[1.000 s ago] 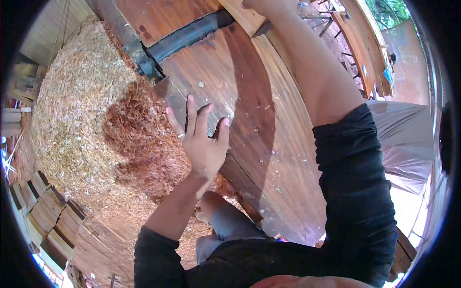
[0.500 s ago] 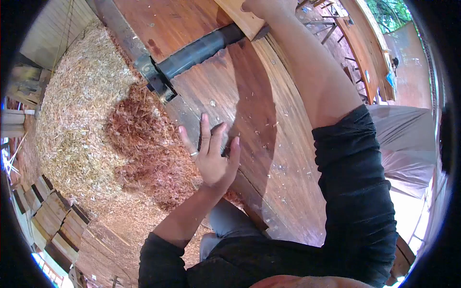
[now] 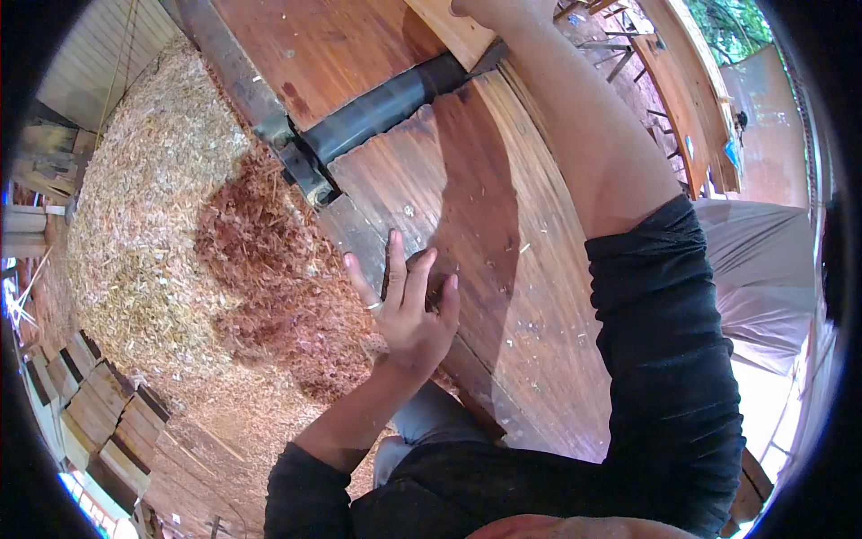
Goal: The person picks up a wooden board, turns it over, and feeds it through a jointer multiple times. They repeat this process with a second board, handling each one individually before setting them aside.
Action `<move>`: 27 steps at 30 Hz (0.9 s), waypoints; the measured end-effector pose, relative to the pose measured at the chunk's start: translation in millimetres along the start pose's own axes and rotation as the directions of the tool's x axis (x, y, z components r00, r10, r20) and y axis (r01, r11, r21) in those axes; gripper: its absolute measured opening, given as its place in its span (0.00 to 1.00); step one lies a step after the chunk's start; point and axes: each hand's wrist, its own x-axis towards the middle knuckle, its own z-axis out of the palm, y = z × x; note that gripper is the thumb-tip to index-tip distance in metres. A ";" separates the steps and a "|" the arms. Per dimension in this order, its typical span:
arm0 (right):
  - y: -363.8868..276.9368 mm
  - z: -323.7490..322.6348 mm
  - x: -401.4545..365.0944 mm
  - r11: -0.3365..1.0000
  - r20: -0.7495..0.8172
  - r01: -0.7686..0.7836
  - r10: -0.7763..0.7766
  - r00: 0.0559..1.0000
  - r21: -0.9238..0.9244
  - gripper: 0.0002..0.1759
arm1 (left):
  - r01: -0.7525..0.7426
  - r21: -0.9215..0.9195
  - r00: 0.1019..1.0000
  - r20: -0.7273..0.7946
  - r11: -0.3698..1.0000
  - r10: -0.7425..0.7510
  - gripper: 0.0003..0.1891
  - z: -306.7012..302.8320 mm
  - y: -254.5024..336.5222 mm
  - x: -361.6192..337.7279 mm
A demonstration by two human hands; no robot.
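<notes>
A wide reddish-brown wooden board (image 3: 503, 269) lies across a metal machine bed with a black roller (image 3: 377, 108) over it. My left hand (image 3: 409, 310), fingers spread and a ring on one finger, presses flat on the board's near edge. My right hand (image 3: 480, 9) reaches to the top of the view and rests on a pale piece of wood (image 3: 449, 27); its fingers are cut off by the frame. My right arm in a black sleeve stretches over the board.
A big heap of pale and reddish wood shavings (image 3: 162, 207) covers the floor at left. Stacked wood pieces (image 3: 99, 413) lie at lower left. Wooden benches and planks (image 3: 682, 99) stand at upper right.
The board and roller have shifted toward the lower right in view, and my left hand has stayed on the board's edge while sliding along with it.
</notes>
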 end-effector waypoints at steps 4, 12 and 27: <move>-2.8 2.5 3.7 1.000 -0.024 0.019 -0.019 1.000 0.013 0.33 | 0.003 0.016 1.000 -0.003 1.000 -0.003 0.18 0.4 0.5 -0.1; -7.6 -3.2 6.6 1.000 0.024 0.004 -0.005 1.000 0.008 0.34 | -0.029 0.009 0.999 0.020 1.000 0.029 0.22 1.5 -2.7 -1.7; -23.2 1.0 29.0 0.998 0.032 -0.002 0.000 1.000 0.057 0.28 | -0.015 0.020 0.999 0.038 1.000 0.015 0.22 0.0 -3.2 -1.1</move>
